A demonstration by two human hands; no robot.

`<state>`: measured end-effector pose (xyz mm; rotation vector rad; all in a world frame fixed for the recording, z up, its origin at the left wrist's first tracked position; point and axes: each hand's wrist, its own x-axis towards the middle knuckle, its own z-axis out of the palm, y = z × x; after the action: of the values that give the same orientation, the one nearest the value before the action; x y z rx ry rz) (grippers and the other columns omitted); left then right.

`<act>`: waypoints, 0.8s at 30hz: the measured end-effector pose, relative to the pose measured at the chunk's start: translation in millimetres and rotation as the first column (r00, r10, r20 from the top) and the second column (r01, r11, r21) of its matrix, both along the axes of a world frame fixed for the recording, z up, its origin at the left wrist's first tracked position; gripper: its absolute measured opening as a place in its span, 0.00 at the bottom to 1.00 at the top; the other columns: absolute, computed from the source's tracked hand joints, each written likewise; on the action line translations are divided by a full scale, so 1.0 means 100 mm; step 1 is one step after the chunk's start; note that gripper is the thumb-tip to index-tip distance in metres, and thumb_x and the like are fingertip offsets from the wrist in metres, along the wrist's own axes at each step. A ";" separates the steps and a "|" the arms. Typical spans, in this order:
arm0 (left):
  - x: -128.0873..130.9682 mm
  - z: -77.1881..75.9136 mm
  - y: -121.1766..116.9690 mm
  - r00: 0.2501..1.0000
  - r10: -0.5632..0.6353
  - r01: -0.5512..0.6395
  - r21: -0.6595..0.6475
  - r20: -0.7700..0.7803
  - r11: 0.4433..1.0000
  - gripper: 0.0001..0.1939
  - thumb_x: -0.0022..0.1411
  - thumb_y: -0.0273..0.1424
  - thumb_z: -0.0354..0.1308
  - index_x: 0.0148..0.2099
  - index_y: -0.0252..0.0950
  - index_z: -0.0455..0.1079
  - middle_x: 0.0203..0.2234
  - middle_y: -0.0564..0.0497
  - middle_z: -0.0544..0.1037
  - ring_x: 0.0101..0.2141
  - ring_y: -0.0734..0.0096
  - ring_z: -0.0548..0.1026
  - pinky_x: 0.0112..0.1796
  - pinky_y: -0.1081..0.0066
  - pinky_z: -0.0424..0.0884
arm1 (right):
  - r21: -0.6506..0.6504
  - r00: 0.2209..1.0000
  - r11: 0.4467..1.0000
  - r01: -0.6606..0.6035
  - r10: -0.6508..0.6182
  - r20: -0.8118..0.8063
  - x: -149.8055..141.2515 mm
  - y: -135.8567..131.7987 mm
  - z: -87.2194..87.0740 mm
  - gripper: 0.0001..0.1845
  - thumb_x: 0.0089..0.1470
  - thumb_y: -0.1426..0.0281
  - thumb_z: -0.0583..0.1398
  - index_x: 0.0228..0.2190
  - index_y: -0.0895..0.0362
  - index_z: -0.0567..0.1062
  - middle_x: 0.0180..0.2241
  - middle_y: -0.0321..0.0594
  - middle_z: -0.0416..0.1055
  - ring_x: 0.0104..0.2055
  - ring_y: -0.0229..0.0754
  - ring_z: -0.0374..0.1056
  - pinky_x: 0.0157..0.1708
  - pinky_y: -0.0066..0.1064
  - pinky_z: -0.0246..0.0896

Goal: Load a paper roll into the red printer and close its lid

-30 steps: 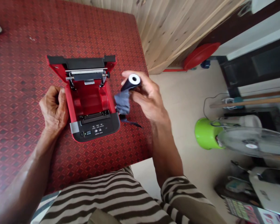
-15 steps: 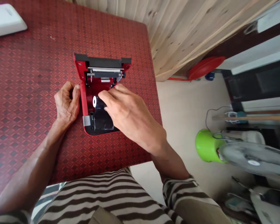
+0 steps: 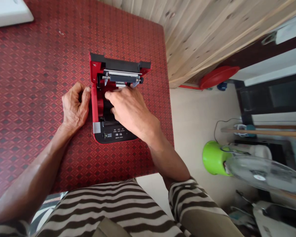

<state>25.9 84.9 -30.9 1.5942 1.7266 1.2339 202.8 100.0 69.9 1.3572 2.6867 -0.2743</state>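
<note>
A small red printer (image 3: 113, 135) with a black control panel stands on the red patterned table (image 3: 34, 82), its lid (image 3: 120, 65) swung up and back. My left hand (image 3: 75, 107) is curled against the printer's left wall, thumb on the edge. My right hand (image 3: 129, 110) reaches into the open paper bay, fingers bent over a dark roll (image 3: 108, 111) that lies in the bay. Most of the roll is hidden under my fingers, and its white core does not show.
A white flat object (image 3: 10, 13) lies at the table's far left corner. The table's right edge runs just right of the printer. On the floor to the right stand a fan (image 3: 263, 174) with a green base (image 3: 213, 158) and a red disc (image 3: 219, 75) by the wooden wall.
My right hand brought the dark roll from beside the printer down into the open bay and pushed it deeper. My left hand stayed against the printer's side.
</note>
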 end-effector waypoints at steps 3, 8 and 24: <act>-0.01 0.00 0.00 1.000 -0.003 0.003 0.004 0.001 1.000 0.19 0.72 0.43 0.51 0.29 0.39 0.62 0.22 0.56 0.61 0.25 0.74 0.57 0.30 0.66 0.54 | -0.005 0.999 1.000 -0.002 0.002 -0.037 0.00 -0.02 0.00 0.13 0.65 0.79 0.54 0.43 0.58 0.78 0.43 0.49 0.80 0.52 0.52 0.73 0.58 0.45 0.63; -0.01 0.01 0.00 1.000 -0.004 0.004 0.015 0.023 1.000 0.18 0.71 0.41 0.53 0.29 0.38 0.63 0.21 0.57 0.61 0.24 0.75 0.57 0.30 0.67 0.55 | -0.080 0.979 0.996 -0.044 0.027 -0.201 0.18 -0.12 0.18 0.16 0.68 0.80 0.51 0.50 0.61 0.75 0.49 0.46 0.78 0.52 0.46 0.73 0.57 0.39 0.63; 0.01 0.62 -0.02 0.995 -0.027 0.007 0.216 0.091 0.976 0.27 0.72 0.51 0.50 0.56 0.34 0.74 0.45 0.45 0.78 0.41 0.70 0.77 0.44 0.66 0.72 | 0.215 0.805 0.977 0.004 0.124 -0.580 0.63 -0.72 -0.06 0.11 0.67 0.78 0.56 0.43 0.62 0.79 0.44 0.44 0.81 0.47 0.43 0.73 0.49 0.38 0.72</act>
<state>27.2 82.6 31.1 1.6387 1.5619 1.5059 266.3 28.4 63.5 1.4206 3.3512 -0.4991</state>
